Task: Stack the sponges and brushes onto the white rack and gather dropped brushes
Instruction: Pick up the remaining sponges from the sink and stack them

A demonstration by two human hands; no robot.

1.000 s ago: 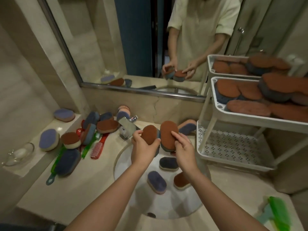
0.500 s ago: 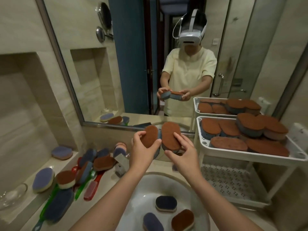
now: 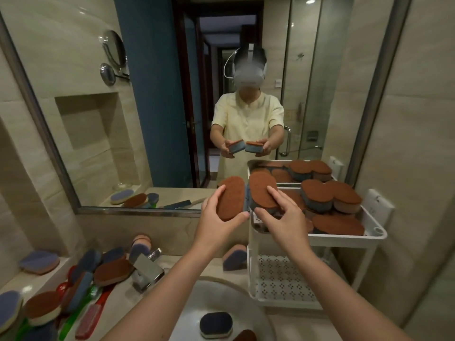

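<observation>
Left hand (image 3: 216, 223) grips one brown-faced sponge (image 3: 230, 201); right hand (image 3: 286, 219) grips a second sponge (image 3: 261, 193), side by side at the near-left corner of the white rack (image 3: 344, 240). Both hands are higher and nearer its heaped top tier than half a second ago. The right forearm hides part of the lower shelf. Below are the sink (image 3: 234, 291) with a dark sponge (image 3: 216, 323), and a red brush (image 3: 89, 321) on the bench (image 3: 290, 323).

Left hand (image 3: 216, 225), right hand (image 3: 285, 221) each grip brown-topped sponge beside white rack (image 3: 376, 233) top tier.
</observation>
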